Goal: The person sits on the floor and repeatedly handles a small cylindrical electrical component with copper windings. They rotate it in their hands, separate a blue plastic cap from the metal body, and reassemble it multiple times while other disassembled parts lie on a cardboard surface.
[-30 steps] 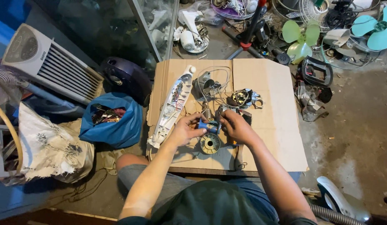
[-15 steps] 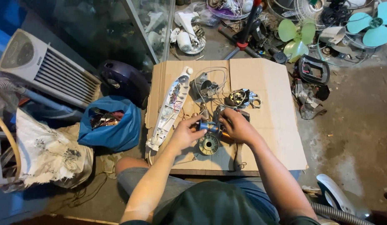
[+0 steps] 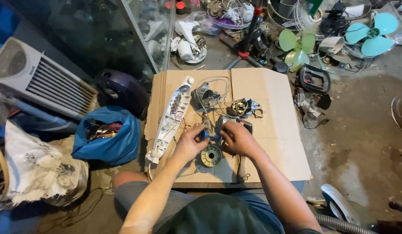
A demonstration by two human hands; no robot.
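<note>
Hands closed together, left hand [image 3: 188, 144], right hand [image 3: 236, 138], gripping small blue part [image 3: 208, 135]

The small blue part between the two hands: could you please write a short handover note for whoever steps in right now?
Left hand: grip closed on the small blue part from its left side.
Right hand: grip on the same part from the right, above the round metal motor piece.
Things: all on the cardboard sheet; long white housing lies left, opened; wired motor assembly lies beyond the hands.
Done: housing open, parts laid out.
Left: the blue part is in hand, not set down; its exact state is too small to tell.
</note>
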